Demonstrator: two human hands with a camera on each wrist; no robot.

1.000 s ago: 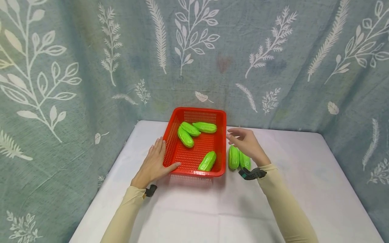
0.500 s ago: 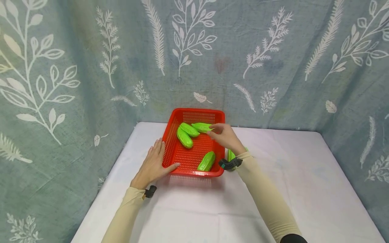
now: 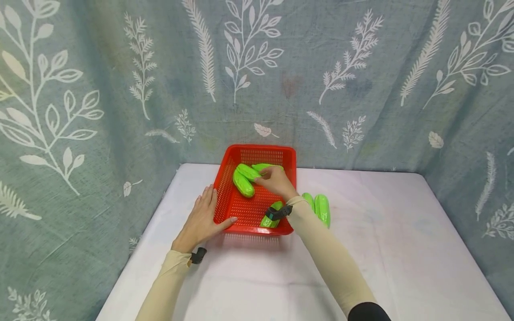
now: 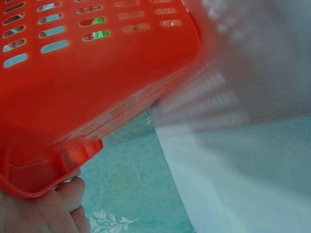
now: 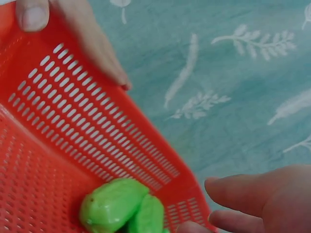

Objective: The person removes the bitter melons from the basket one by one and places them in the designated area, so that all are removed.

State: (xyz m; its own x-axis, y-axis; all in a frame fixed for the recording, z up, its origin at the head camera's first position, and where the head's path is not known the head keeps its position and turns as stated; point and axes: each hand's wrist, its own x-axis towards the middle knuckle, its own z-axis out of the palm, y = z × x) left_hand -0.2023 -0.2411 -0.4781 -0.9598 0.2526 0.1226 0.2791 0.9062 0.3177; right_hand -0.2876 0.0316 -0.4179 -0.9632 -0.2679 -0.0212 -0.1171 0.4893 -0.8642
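A red plastic basket [image 3: 237, 211] with slotted walls stands on the white table, with several bright green, glossy, elongated vegetables inside. My left hand [image 3: 198, 220] holds its near left corner, the thumb over the front rim and the fingers along the left side. Over the basket, my right hand [image 3: 276, 180] hovers beside the vegetable pair [image 3: 243, 183] and partly covers the one at the back [image 3: 261, 166]. In the right wrist view its fingers [image 5: 238, 191] are spread apart with nothing between them. Another vegetable [image 3: 268, 221] lies near the front, partly under the right wrist's black band.
Two more green vegetables [image 3: 322, 209] lie on the table right of the basket, one partly hidden by the right sleeve. A grey-green curtain [image 3: 313, 80] with white leaf prints hangs behind and at both sides of the white-covered table [image 3: 385, 240].
My right hand has moved left from above the vegetables outside, across the basket's right rim, to above the vegetables inside. My left hand has stayed on the basket.
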